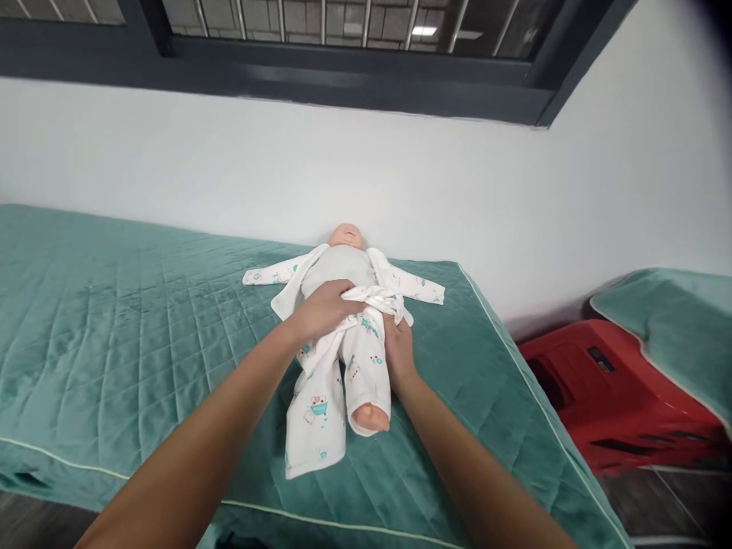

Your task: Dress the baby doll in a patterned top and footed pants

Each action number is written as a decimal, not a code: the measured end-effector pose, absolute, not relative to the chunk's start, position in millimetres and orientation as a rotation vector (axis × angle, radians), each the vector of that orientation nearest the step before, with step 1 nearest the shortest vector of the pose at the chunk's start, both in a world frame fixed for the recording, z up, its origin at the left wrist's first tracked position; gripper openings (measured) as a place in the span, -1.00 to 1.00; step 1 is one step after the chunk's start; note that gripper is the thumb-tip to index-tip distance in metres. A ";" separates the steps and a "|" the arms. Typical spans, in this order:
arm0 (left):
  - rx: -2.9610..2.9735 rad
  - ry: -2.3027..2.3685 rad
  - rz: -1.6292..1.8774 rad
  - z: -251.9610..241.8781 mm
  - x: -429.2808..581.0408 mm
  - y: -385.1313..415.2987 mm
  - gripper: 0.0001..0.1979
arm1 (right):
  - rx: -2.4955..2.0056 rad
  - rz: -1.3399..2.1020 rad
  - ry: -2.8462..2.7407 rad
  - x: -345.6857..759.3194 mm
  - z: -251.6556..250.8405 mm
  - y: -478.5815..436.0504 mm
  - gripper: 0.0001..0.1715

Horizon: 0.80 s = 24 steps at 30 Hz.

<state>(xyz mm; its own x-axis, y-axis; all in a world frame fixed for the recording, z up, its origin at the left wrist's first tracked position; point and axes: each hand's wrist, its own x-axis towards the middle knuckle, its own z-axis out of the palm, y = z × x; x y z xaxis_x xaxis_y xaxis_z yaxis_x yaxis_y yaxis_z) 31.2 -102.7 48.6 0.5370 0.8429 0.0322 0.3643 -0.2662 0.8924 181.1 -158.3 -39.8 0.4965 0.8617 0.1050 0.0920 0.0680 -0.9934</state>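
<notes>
A baby doll (pixel 346 235) lies on its back with its head by the wall. Its white printed jacket (pixel 420 287) is spread open, sleeves out to both sides, over a grey-white torso. White printed pants (pixel 318 412) cover the legs; one foot shows at the right cuff, while the left leg's cuff lies flat with no foot visible. My left hand (pixel 329 309) is closed on the bunched waistband, lying across the doll's belly. At the other side of the waist, my right hand (pixel 399 343) grips the pants, its fingertips partly hidden under the cloth.
A green quilted cover (pixel 142 328) spreads over the bed beneath the doll. The white wall (pixel 229 168) runs behind it, below a dark-framed barred window (pixel 354 76). To the right stands a red plastic piece (pixel 618 389), partly under another green cloth (pixel 680 328).
</notes>
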 end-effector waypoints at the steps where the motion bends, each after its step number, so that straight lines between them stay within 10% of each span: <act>1: 1.881 0.993 0.660 47.7 32.6 -99.7 -0.80 | -1.400 0.701 -0.915 182.7 -39.9 -154.7 -0.44; 16: 1.317 0.823 0.897 -8.5 -21.5 -115.1 -0.63 | -1.444 0.314 -1.474 178.3 -34.7 -169.7 -0.52; 24: 1.049 0.661 1.090 -34.4 -21.2 -115.9 -0.68 | -1.286 0.967 -1.894 154.6 30.8 -143.5 -0.64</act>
